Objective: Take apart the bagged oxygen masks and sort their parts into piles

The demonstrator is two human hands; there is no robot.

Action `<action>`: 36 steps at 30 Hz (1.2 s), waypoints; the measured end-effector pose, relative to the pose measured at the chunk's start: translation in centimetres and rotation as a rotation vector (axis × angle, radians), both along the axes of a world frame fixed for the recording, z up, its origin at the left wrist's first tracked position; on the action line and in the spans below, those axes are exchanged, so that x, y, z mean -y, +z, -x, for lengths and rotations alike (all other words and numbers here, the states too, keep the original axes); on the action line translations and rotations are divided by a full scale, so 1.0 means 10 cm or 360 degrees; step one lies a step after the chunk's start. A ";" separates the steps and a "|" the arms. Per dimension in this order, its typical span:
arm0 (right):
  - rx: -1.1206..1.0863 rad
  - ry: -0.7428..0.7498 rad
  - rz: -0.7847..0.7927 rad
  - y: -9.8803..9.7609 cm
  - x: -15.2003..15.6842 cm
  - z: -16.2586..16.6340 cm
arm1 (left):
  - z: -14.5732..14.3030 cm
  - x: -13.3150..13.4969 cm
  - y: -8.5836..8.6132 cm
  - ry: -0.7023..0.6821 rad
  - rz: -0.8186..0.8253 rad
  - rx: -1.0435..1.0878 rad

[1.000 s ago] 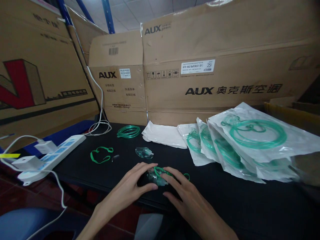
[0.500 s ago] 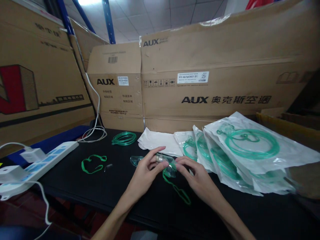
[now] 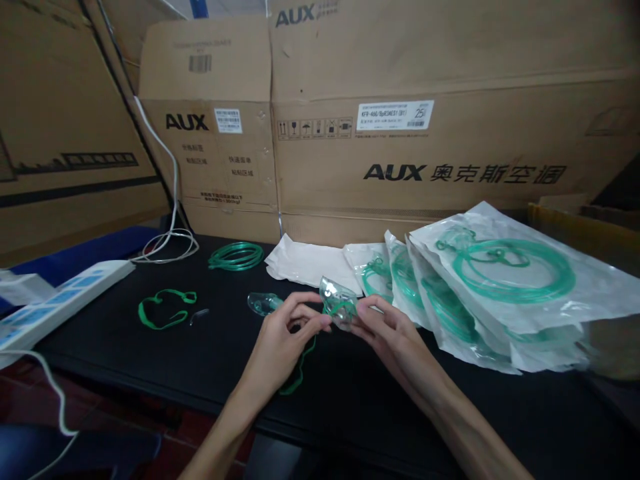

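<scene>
Both my hands hold a small clear plastic mask (image 3: 339, 298) just above the black table (image 3: 200, 360). My left hand (image 3: 285, 337) pinches its green elastic strap (image 3: 300, 367), which hangs down in a loop to the table. My right hand (image 3: 387, 330) grips the mask's right side with its fingertips. A second clear mask (image 3: 263, 303) lies on the table just left of my hands. A loose green strap (image 3: 163, 308) and a small metal clip (image 3: 199, 315) lie farther left.
Sealed bags of green tubing (image 3: 500, 280) are stacked at the right. An empty white bag (image 3: 310, 263) and a coil of green tubing (image 3: 236, 255) lie at the back. A white power strip (image 3: 60, 300) sits at the left edge. AUX cardboard boxes (image 3: 425, 133) wall the back.
My hands lifted the mask off the table and turned it; the strap now hangs under my left hand instead of trailing to the right. The camera tilted down slightly.
</scene>
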State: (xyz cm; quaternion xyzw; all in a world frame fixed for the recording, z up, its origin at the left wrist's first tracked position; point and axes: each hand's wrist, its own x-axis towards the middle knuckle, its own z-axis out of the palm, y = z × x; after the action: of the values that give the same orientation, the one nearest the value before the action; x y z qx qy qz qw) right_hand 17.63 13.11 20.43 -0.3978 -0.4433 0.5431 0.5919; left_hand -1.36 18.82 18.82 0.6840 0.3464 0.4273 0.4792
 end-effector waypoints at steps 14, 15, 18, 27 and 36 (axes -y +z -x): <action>0.1194 0.0049 -0.0282 -0.04 -0.02 -0.08 | 0.09 0.18 0.00 -0.0234 -0.0405 -0.0466; 0.1249 0.0032 -0.0311 -0.05 -0.02 -0.08 | 0.09 0.19 0.01 -0.0240 -0.0388 -0.0483; 0.1422 0.0001 -0.0446 -0.07 0.00 -0.07 | 0.09 0.20 0.01 -0.0251 -0.0329 -0.0517; 0.1551 0.0097 -0.0576 -0.04 0.06 -0.07 | 0.12 0.13 -0.03 -0.0433 -0.0506 -0.0453; 0.1582 -0.0177 -0.0420 -0.02 0.05 -0.23 | 0.11 0.18 0.02 -0.0243 -0.0490 -0.0553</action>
State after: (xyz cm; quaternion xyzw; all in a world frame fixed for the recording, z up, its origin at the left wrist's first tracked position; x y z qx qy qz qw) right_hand 19.90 12.56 20.22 -0.5527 -0.7138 0.1956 0.3830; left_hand -2.50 16.98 18.99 0.8365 0.3017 0.3134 0.3333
